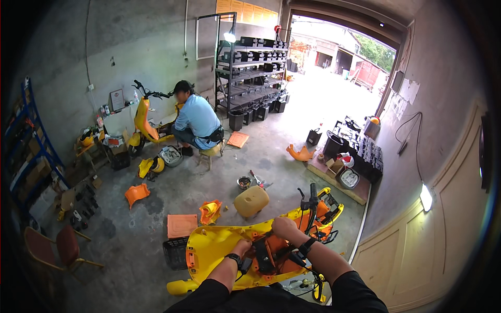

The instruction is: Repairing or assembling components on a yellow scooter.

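Observation:
In the head view a yellow scooter body panel [214, 245] lies in front of me, with an orange inner section [282, 263] and a black part inside it. My left hand [241, 247] reaches into the left side of this section, its fingers hidden. My right hand [283, 228] is at the panel's far edge beside the inner section, fingers curled down and out of sight. Beyond it rise black handlebars [313, 201] and a yellow and orange frame part [326, 214]. A black crate [175, 253] and an orange flat panel [181, 226] lie to the left.
A co-worker [198, 120] sits on a stool beside another yellow scooter [143, 117]. A tan container [251, 202], loose orange parts [137, 194] and tools [257, 178] lie on the floor. A red chair [68, 245] stands left; a loaded pallet [336, 193] lines the right wall.

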Motion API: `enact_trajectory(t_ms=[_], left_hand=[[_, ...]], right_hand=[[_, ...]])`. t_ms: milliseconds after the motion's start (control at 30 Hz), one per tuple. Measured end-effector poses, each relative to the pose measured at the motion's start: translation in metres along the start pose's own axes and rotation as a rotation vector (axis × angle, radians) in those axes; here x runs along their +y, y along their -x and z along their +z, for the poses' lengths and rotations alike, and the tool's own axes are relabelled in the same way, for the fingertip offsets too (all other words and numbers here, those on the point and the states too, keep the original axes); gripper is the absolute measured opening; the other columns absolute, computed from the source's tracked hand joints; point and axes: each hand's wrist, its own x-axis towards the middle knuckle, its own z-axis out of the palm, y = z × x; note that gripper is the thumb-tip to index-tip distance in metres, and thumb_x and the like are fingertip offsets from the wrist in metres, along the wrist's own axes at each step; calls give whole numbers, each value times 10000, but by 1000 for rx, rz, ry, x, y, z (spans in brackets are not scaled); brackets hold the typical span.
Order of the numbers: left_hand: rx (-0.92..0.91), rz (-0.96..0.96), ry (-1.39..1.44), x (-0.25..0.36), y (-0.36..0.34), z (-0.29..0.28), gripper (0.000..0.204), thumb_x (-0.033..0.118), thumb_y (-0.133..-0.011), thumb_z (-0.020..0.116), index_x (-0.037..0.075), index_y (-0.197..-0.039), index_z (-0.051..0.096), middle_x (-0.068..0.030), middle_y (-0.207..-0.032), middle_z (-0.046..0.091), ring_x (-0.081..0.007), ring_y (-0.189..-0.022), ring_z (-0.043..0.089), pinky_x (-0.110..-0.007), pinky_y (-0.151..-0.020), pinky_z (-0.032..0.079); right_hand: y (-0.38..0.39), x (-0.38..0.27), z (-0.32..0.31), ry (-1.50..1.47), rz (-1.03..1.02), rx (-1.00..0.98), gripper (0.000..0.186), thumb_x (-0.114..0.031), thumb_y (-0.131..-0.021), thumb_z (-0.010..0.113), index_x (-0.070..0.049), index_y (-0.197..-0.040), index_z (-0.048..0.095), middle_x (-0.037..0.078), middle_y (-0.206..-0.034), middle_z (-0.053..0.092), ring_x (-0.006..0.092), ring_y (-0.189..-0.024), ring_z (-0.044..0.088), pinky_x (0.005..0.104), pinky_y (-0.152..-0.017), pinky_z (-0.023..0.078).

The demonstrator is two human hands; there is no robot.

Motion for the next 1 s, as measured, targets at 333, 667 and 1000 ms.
enact_trajectory(t_ms=[333, 667, 1000], left_hand=[[-25, 58, 4, -9, -19, -4, 206, 173, -1004, 462, 32, -1078, 593, -92, -846, 639, -240, -692, 674, -407, -619, 597], [-43, -6, 24, -3, -6, -3, 227, 236, -1026, 440, 41, -1042, 556, -77, -814, 612, -259, -622, 644, -507, -615, 598], [-44, 25, 27, -4, -6, -5, 238, 234, -1019, 446, 28, -1042, 562, -83, -828, 617, -257, -638, 657, -505, -615, 602]], right_hand=[[14, -24, -9, -374, -13, 201, 549, -374, -887, 573, -20, -1304, 527, 249, -1057, 678, 412, -982, 651, 477, -868, 512], [8, 0, -1, -265, -41, 146, 534, -353, -869, 597, -5, -1271, 549, 266, -1105, 658, 380, -1016, 645, 469, -880, 507], [6, 3, -9, -132, 130, -126, 459, -418, -906, 573, -27, -1137, 646, 209, -992, 694, 387, -968, 652, 474, -857, 504]])
